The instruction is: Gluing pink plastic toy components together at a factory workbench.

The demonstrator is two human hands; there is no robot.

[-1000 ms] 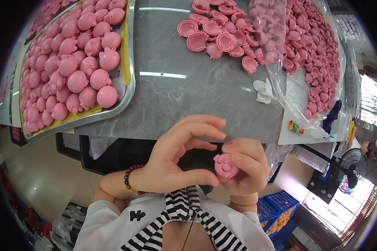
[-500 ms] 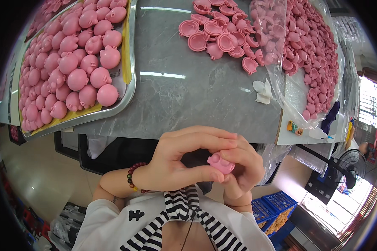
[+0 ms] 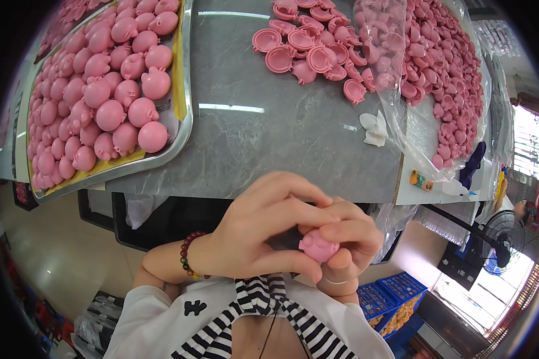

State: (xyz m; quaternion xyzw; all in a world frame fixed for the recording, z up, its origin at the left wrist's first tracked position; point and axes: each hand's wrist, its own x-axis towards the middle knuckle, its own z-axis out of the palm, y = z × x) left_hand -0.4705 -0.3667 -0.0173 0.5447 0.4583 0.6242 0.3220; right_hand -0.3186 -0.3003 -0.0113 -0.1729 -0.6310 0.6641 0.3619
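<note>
A small round pink plastic piece [image 3: 318,246], with bumps and a raised ring on its surface, is held just in front of my chest, below the table's near edge. My right hand [image 3: 356,239] pinches it from the right between thumb and fingers. From the left, my left hand [image 3: 251,230] curls around it, thumb tip against its lower side and fingertips meeting my right fingers above. The fingers cover part of the piece.
At the left, a metal tray [image 3: 185,122] lined with yellow holds many pink balls. Hollow pink half shells [image 3: 302,39] lie loose at the back. A clear plastic bag [image 3: 422,128] and heaped pink parts fill the right. White scrap [image 3: 374,128] lies beside it. A fan [image 3: 502,242] stands right.
The pink piece has turned in my fingers and dropped slightly. My left fingers have shifted over it, and my right thumb now lies below it.
</note>
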